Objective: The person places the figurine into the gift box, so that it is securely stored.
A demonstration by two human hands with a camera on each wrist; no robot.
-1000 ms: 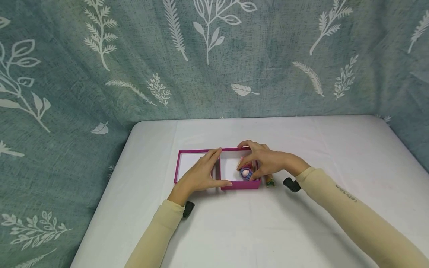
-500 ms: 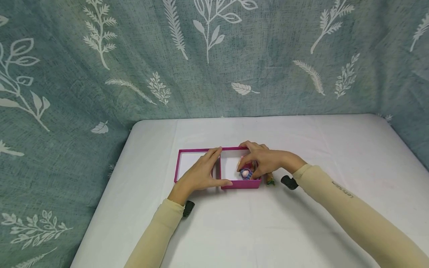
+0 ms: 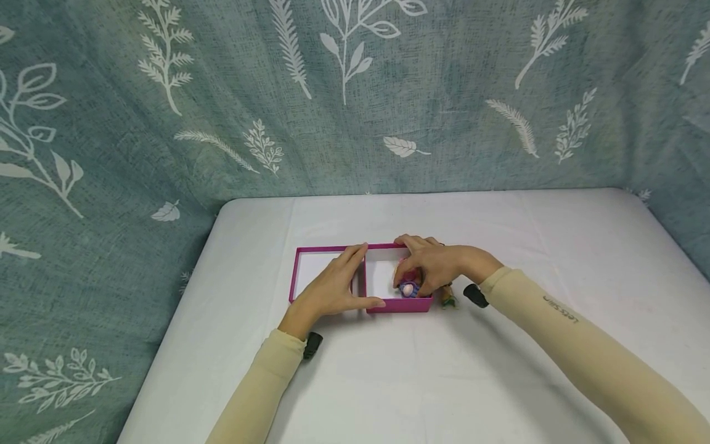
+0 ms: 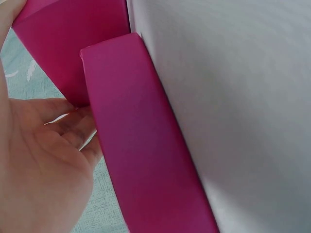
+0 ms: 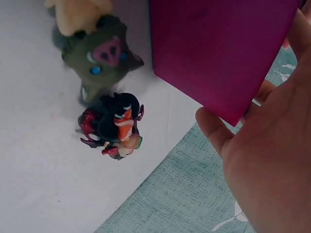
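Observation:
A magenta box (image 3: 396,306) with a white inside stands open at the table's middle. My left hand (image 3: 331,288) holds its left end, thumb on the front wall and fingertips at the far corner, as the left wrist view also shows. My right hand (image 3: 440,264) reaches over the right end, index finger and thumb around a small figurine (image 3: 409,288) with pink hair and blue clothing inside. Other right fingers lie along the far wall. In the right wrist view, a fingertip (image 5: 210,121) shows at the outer wall's corner; the figurine is hidden there.
A shallow magenta-edged lid (image 3: 293,277) lies left of the box. Right of the box are a boar-headed figurine (image 5: 104,56) and a dark figurine with orange and red parts (image 5: 124,121). A patterned teal cloth (image 3: 455,123) hangs behind the white table (image 3: 355,382).
My right hand and forearm have shifted slightly left, with the fingers still around the figurine, which has tipped or moved a little. My left hand stays in place on the box.

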